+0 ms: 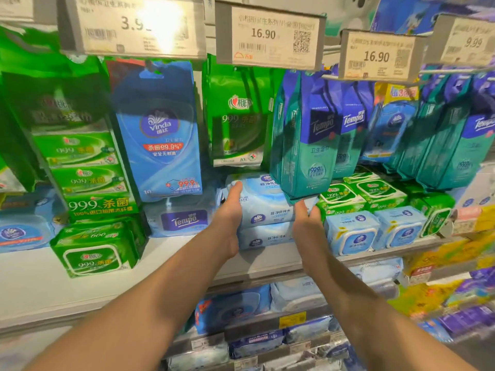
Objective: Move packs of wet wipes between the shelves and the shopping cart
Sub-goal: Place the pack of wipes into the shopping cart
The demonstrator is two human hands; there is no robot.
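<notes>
A stack of pale blue wet wipe packs sits on the white shelf (171, 253) at centre. My left hand (230, 212) lies flat against the left side of the upper pack (265, 207), fingers straight. My right hand (308, 218) presses its right side, fingers reaching behind the hanging teal Tempo packs (308, 145). Another pale blue pack (263, 236) lies under it. The shopping cart is out of view.
Green 999 packs (96, 253) stand at the left, a Tempo pack (184, 219) behind them, small blue packs (353, 232) at the right. A blue Vinda pack (160, 129) and green packs hang above under price tags (267, 36). Lower shelves hold more blue packs (294, 295).
</notes>
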